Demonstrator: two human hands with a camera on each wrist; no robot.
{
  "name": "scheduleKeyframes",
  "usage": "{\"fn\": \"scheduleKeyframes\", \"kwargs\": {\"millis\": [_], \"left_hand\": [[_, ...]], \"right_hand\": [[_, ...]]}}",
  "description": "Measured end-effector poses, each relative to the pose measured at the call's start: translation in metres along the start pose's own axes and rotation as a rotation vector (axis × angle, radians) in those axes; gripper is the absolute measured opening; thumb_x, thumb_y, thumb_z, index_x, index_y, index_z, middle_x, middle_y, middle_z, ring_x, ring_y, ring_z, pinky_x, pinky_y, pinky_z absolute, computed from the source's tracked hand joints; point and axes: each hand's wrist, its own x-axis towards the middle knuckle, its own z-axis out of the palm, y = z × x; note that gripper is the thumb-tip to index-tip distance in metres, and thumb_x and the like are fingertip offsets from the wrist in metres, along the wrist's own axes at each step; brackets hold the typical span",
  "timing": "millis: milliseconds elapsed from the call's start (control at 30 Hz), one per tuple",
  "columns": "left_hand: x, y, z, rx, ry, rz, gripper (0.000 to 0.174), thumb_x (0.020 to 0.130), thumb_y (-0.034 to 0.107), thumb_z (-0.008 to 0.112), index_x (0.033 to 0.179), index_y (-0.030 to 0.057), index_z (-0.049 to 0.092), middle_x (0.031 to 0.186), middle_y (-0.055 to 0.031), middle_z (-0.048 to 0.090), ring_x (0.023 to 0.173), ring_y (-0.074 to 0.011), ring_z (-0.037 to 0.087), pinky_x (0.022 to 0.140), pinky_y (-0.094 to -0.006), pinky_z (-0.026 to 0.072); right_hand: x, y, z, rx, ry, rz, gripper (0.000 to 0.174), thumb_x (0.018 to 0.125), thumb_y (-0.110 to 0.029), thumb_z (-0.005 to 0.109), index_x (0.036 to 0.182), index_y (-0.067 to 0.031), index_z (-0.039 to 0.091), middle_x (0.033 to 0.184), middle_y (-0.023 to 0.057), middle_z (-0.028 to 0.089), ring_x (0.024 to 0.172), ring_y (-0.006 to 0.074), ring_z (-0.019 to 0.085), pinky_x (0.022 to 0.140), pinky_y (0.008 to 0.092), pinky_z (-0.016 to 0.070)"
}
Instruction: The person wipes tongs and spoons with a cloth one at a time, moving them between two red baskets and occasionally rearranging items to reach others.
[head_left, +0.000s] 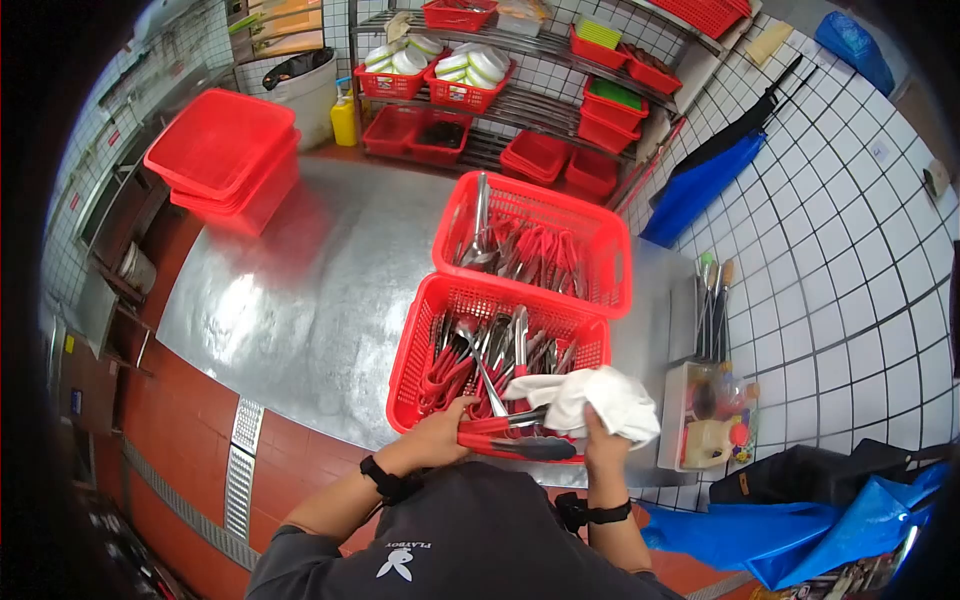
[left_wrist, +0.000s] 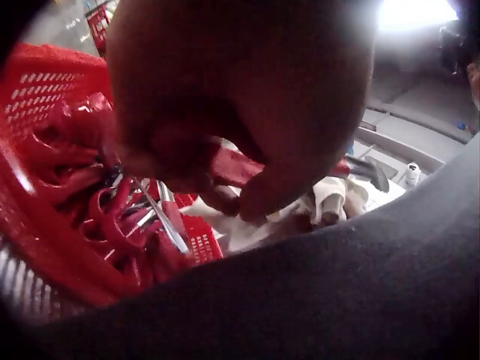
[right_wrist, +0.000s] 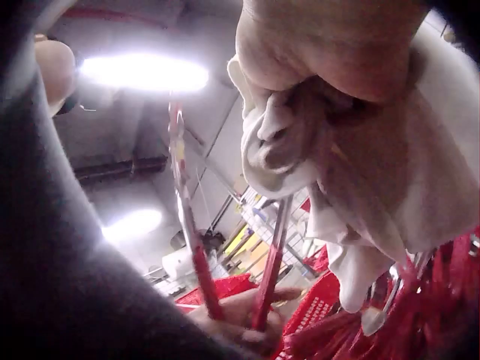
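My left hand (head_left: pixel 437 437) grips the red handles of a pair of metal tongs (head_left: pixel 487 427) over the near edge of the front red basket (head_left: pixel 400 390). The two arms of the tongs stand spread apart in the right wrist view. My right hand (head_left: pixel 603 450) holds a bunched white cloth (head_left: pixel 612 398) around the far end of one arm, hiding that end. The other arm's dark, rounded end (head_left: pixel 545 449) shows below the cloth. Beneath my hands, the front basket holds many red-handled utensils (head_left: pixel 450 375), some with looped handles, and metal tongs (head_left: pixel 520 340).
A second red basket (head_left: pixel 615 250) with ladles (head_left: pixel 481 215) and red-handled utensils adjoins behind. Stacked red baskets (head_left: pixel 225 150) stand at the steel table's (head_left: pixel 260 310) far left. A bin of bottles (head_left: pixel 675 420) is at right. Racks (head_left: pixel 500 110) line the back.
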Motion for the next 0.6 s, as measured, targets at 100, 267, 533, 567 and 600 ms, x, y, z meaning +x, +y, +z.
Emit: {"fn": "scheduleKeyframes", "kwargs": {"millis": [100, 267, 533, 567, 600], "left_hand": [[-0.009, -0.016, -0.005, 0.093, 0.102, -0.065, 0.064, 0.078, 0.017, 0.067, 0.133, 0.0019, 0.037, 0.107, -0.0200, 0.065, 0.102, -0.0311, 0.063, 0.088, -0.0364, 0.0476], [-0.007, -0.050, 0.003, -0.013, 0.274, -0.139, 0.046, 0.079, 0.024, 0.067, 0.119, 0.0061, 0.053, 0.098, -0.0213, 0.065, 0.096, -0.0360, 0.064, 0.081, -0.0402, 0.0494], [0.014, 0.014, 0.020, 0.128, 0.055, -0.060, 0.050, 0.080, 0.026, 0.065, 0.117, -0.0009, 0.046, 0.100, -0.0278, 0.063, 0.095, -0.0419, 0.062, 0.083, -0.0466, 0.0480], [0.016, 0.021, 0.021, 0.189, -0.051, -0.073, 0.052, 0.079, 0.026, 0.065, 0.118, -0.0022, 0.044, 0.100, -0.0296, 0.062, 0.096, -0.0432, 0.061, 0.084, -0.0476, 0.0476], [0.022, 0.003, 0.032, 0.154, -0.045, -0.009, 0.053, 0.079, 0.025, 0.064, 0.119, -0.0032, 0.042, 0.098, -0.0307, 0.062, 0.094, -0.0434, 0.062, 0.082, -0.0481, 0.0479]], "right_hand": [[0.008, -0.005, -0.020, 0.133, 0.328, 0.217, 0.037, 0.090, -0.008, 0.062, 0.124, 0.0044, 0.053, 0.124, 0.0114, 0.057, 0.114, 0.0216, 0.055, 0.098, 0.0337, 0.0421], [-0.009, -0.016, -0.028, -0.004, 0.000, 0.140, 0.048, 0.090, -0.023, 0.063, 0.128, 0.0053, 0.051, 0.127, 0.0141, 0.056, 0.117, 0.0252, 0.052, 0.102, 0.0367, 0.0382], [0.000, -0.043, 0.002, -0.091, -0.811, 0.242, 0.069, 0.087, -0.040, 0.066, 0.135, 0.0040, 0.044, 0.139, 0.0182, 0.045, 0.132, 0.0300, 0.039, 0.110, 0.0364, 0.0266], [0.002, -0.055, 0.006, -0.225, -0.958, 0.264, 0.070, 0.087, -0.041, 0.067, 0.136, 0.0037, 0.043, 0.140, 0.0183, 0.044, 0.133, 0.0303, 0.037, 0.111, 0.0365, 0.0254], [0.002, -0.049, 0.009, -0.173, -0.997, 0.285, 0.072, 0.086, -0.037, 0.068, 0.138, 0.0028, 0.040, 0.142, 0.0180, 0.043, 0.135, 0.0290, 0.035, 0.112, 0.0360, 0.0236]]}}
